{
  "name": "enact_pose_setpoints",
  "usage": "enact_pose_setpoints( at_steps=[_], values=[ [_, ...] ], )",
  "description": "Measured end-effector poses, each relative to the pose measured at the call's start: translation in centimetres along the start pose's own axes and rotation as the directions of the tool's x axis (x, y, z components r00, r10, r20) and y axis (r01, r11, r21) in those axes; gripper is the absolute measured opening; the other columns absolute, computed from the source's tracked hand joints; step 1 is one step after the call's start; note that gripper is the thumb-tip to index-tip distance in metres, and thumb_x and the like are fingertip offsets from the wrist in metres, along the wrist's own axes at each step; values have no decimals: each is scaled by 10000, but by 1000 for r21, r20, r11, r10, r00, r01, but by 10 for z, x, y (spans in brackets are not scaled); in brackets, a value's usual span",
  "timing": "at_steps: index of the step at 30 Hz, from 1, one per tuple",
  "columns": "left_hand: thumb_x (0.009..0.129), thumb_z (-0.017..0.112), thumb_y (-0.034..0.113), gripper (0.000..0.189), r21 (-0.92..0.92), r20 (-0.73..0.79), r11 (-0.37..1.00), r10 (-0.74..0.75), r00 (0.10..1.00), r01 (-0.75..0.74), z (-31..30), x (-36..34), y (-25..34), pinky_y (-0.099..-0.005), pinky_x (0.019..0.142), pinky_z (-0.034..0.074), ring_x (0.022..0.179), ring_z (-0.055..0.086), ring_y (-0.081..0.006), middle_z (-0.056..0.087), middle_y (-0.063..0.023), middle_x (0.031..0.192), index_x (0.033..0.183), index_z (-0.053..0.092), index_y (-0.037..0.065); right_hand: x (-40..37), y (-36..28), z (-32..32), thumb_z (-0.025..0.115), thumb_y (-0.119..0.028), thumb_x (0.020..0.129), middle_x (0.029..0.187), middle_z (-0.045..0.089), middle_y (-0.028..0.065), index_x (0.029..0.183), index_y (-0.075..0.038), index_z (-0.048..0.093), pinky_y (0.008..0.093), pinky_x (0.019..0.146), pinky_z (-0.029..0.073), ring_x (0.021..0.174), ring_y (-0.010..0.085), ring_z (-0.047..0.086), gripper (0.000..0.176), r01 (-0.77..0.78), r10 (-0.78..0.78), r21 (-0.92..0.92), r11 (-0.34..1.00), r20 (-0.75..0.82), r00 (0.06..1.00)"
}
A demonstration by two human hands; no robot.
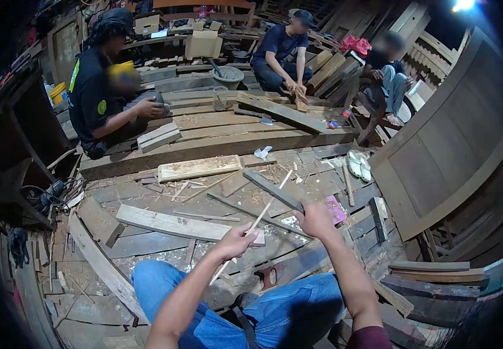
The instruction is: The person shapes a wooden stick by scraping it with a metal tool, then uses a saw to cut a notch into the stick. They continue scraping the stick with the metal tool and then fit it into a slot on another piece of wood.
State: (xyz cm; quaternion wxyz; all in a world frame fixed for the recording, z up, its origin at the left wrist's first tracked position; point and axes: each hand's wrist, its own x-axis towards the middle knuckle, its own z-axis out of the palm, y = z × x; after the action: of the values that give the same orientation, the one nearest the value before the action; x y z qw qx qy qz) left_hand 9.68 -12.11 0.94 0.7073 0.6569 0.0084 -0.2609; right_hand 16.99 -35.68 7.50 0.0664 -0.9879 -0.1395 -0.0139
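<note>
Head view, centre: my left hand point(234, 241) pinches a stick point(261, 216); my right hand point(315, 220) clasps a batten point(271, 189). Best, I judge, to keep both grips firm.

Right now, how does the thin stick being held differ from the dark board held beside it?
The thin stick is pale; the dark board is grey-brown. The thin stick is slender and looks longer; the dark board is wide and flat. The thin stick is gripped partway along its length, the dark board at its near end. Both are wood, and they cross each other in the view.
</note>
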Motion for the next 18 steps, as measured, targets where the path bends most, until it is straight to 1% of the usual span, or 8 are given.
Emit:
enact_pose_setpoints(
  at_steps=[1, 3, 5, 8, 12, 13, 16, 18],
  values=[
    [993, 522, 260, 177, 20, -2, 1000, 2, 1000, -2, 0, 2, -2, -211, 401, 244, 473, 326, -36, 419, 57, 656, 1086, 553, 113, -1, -2, -5, 637, -319, 860, 789, 648, 245, 997, -14, 618, 521, 703, 489, 789, 438, 628, 335, -38, 38, 20, 999, 7, 999],
    [993, 523, 262, 177, -2, 7, 1000, -10, 1000, 10, 1, 0, 0, -211, 400, 244, 474, 328, -35, 420, 56, 657, 1083, 552, 113, -1, 0, -5, 634, -314, 865, 802, 646, 252, 997, -9, 618, 511, 709, 490, 803, 441, 627, 332, 4, -8, 82, 997, 55, 998],
    [992, 523, 259, 171, -10, -13, 1000, -12, 1000, 11, 1, 1, -1, -211, 398, 243, 473, 331, -34, 424, 55, 658, 1079, 554, 114, 0, 8, 5, 634, -318, 870, 833, 644, 259, 996, 0, 618, 496, 718, 488, 834, 444, 622, 343, 81, -97, 178, 981, 81, 992],
    [991, 524, 253, 153, -57, 16, 998, -30, 999, 31, -4, 4, -5, -213, 394, 243, 467, 330, -34, 430, 52, 658, 1048, 553, 114, -5, -2, 0, 640, -326, 869, 849, 640, 259, 981, 5, 613, 486, 717, 486, 843, 438, 621, 351, 154, -198, 222, 963, 193, 961],
    [990, 522, 238, 130, -94, 1, 995, -23, 1000, 23, -2, 4, -5, -214, 389, 246, 459, 326, -36, 438, 47, 662, 989, 536, 108, -2, -5, -13, 614, -354, 885, 941, 658, 238, 1099, -32, 614, 489, 801, 493, 913, 419, 625, 386, 71, -118, 181, 981, 264, 957],
    [991, 517, 228, 167, -103, 3, 994, -31, 1000, 31, -4, 6, -9, -212, 398, 256, 477, 337, -35, 445, 46, 679, 1104, 560, 113, 2, 3, -3, 614, -342, 884, 956, 655, 235, 1063, -25, 619, 483, 807, 491, 932, 410, 621, 364, 27, -68, 171, 985, 239, 969],
    [988, 530, 259, 240, -142, -59, 989, -44, 997, 36, -8, 7, -13, -230, 415, 267, 497, 345, -48, 438, 47, 679, 1154, 557, 88, 5, 11, -4, 611, -338, 885, 977, 651, 235, 1047, -20, 615, 478, 819, 487, 958, 408, 614, 356, -6, -21, 141, 990, 187, 982],
    [988, 532, 253, 219, -149, -36, 988, -56, 998, 50, -11, 9, -14, -231, 413, 258, 495, 342, -50, 440, 42, 682, 1137, 551, 93, 4, 15, -2, 618, -330, 882, 958, 651, 238, 1055, -25, 620, 476, 806, 485, 936, 412, 615, 351, -5, -26, 162, 987, 188, 982]
  ],
)
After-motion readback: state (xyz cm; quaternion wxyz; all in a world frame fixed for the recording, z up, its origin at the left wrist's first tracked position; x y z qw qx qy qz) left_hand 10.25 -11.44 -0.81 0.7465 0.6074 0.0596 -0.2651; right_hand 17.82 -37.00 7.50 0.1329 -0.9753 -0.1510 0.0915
